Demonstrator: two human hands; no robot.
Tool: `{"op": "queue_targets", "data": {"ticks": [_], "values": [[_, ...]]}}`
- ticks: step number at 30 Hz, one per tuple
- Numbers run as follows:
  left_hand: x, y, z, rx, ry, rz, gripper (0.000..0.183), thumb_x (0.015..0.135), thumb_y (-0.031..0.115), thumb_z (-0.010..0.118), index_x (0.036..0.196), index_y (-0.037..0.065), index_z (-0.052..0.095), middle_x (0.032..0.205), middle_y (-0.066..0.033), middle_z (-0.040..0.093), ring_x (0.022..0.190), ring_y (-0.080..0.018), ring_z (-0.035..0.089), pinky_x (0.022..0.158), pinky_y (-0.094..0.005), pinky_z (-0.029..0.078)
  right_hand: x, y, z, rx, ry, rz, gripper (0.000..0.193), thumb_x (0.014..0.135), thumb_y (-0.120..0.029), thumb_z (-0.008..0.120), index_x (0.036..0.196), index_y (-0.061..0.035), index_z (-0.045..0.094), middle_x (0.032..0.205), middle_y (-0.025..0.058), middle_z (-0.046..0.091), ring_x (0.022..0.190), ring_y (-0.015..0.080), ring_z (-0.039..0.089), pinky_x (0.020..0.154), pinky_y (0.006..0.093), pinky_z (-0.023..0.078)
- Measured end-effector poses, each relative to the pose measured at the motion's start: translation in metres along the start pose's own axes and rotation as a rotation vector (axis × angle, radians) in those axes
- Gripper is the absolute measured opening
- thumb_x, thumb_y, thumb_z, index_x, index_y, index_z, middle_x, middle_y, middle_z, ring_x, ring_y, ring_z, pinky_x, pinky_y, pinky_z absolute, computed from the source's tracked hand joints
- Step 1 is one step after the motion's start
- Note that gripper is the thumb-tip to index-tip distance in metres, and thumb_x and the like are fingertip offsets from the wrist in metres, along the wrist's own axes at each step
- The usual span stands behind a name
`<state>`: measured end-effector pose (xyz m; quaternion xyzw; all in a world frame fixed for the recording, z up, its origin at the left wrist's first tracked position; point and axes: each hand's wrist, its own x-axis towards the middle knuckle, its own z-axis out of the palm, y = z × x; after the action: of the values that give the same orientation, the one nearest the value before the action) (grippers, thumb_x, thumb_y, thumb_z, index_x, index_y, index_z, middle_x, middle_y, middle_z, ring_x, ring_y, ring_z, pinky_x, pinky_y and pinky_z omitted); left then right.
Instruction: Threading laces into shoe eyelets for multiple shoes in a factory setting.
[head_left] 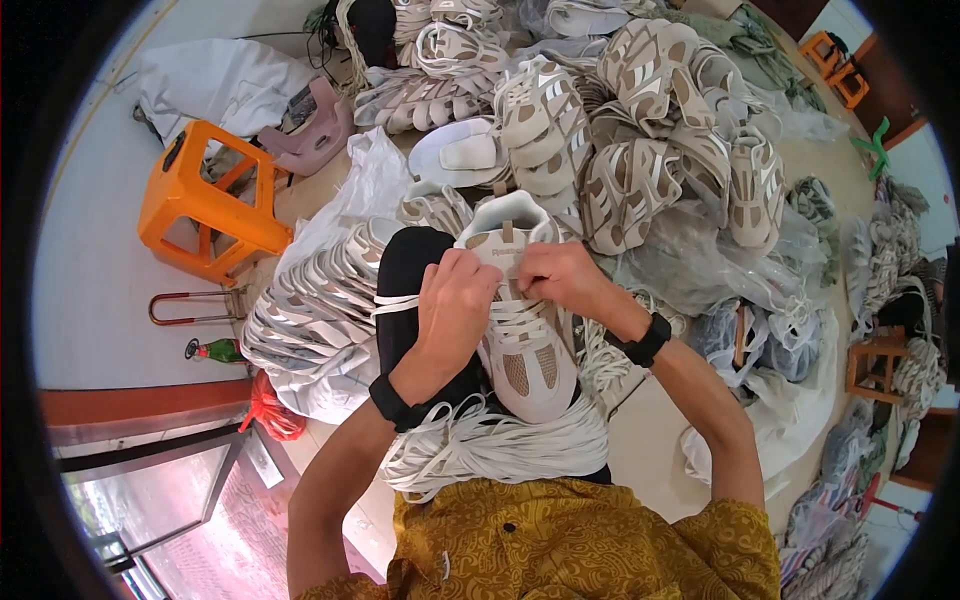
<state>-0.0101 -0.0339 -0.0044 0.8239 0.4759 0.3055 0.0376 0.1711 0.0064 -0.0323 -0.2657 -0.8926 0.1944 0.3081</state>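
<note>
A beige and white sneaker (533, 372) rests on my lap, its toe toward me and its heel opening away. White shoelace (520, 322) crosses its front in several rows. My left hand (455, 305) is closed at the upper left eyelets, pinching the lace; a loop of lace (395, 303) sticks out on its left side. My right hand (570, 280) is closed too, fingers pinched over the upper right eyelets beside the tongue (507, 250). Its fingertips partly hide the lace there. A thick bundle of white laces (490, 450) lies across my lap below the toe.
Rows of sneaker uppers (320, 300) lean on the left, with piled sneakers (640, 190) ahead. An orange plastic stool (215, 205), a green bottle (222, 350) and a red bag (275, 408) stand at left. Clear plastic bags (690, 250) lie at right, near a small wooden stool (878, 368).
</note>
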Motion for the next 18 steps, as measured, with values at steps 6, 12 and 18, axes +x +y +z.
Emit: {"op": "queue_targets", "data": {"ticks": [6, 12, 18], "values": [[-0.002, -0.007, 0.001, 0.097, -0.053, 0.024, 0.009, 0.064, 0.001, 0.059, 0.071, 0.006, 0.057, 0.072, -0.0055, 0.053, 0.078, -0.0225, 0.050, 0.062, -0.0336, 0.036, 0.004, -0.018, -0.004, -0.128, -0.021, 0.096, 0.008, 0.064, -0.008, 0.061, 0.070, -0.0073, 0.055, 0.066, 0.0043, 0.053, 0.059, 0.0211, 0.056, 0.051, 0.0327, 0.045], [0.004, -0.001, 0.003, 0.148, -0.040, 0.070, 0.006, 0.066, 0.003, 0.056, 0.070, 0.007, 0.054, 0.067, -0.0055, 0.050, 0.073, -0.0232, 0.048, 0.060, -0.0335, 0.035, 0.008, -0.030, -0.005, -0.373, -0.115, 0.210, 0.005, 0.068, -0.006, 0.057, 0.072, -0.0065, 0.053, 0.066, 0.0050, 0.053, 0.058, 0.0242, 0.056, 0.052, 0.0331, 0.045], [0.005, -0.003, 0.004, 0.177, -0.070, 0.071, 0.005, 0.064, 0.004, 0.053, 0.069, 0.007, 0.053, 0.067, -0.0056, 0.051, 0.078, -0.0216, 0.048, 0.063, -0.0332, 0.034, 0.010, -0.011, -0.005, -0.160, -0.060, -0.127, 0.003, 0.071, -0.007, 0.051, 0.072, -0.0049, 0.051, 0.065, 0.0077, 0.054, 0.060, 0.0257, 0.057, 0.052, 0.0352, 0.045]]}}
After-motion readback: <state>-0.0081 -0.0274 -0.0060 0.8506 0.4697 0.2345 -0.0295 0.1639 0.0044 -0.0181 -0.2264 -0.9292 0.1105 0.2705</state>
